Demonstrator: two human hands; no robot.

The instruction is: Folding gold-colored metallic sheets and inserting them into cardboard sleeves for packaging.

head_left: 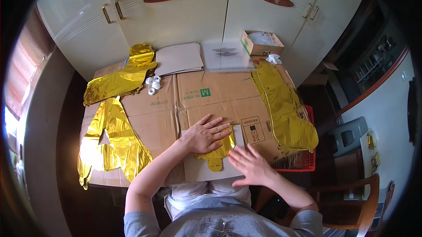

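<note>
A folded gold foil balloon (214, 154) lies on a pale card sheet (196, 172) at the front of the table, its rounded tab end toward me. Flat across its upper part rests my left hand (204, 136), fingers spread and hiding some of the foil. My right hand (252, 166) is also spread, beside the lower right of the foil; whether its fingertips touch the foil or the card cannot be made out. Neither hand grips anything. More flat gold foil balloons lie around: one shaped like an A (115, 137) at left, another (118, 81) behind it, and a stack (285, 109) at right.
Flattened brown cardboard (154, 118) covers the table. Along the back are grey card sheets (178, 59), a clear plastic sheet (226, 57) and a small open box (263, 43) holding clear plastic. White ribbon rolls (153, 84) sit at left. A red crate (310, 161) and wooden chair (369, 206) stand at right.
</note>
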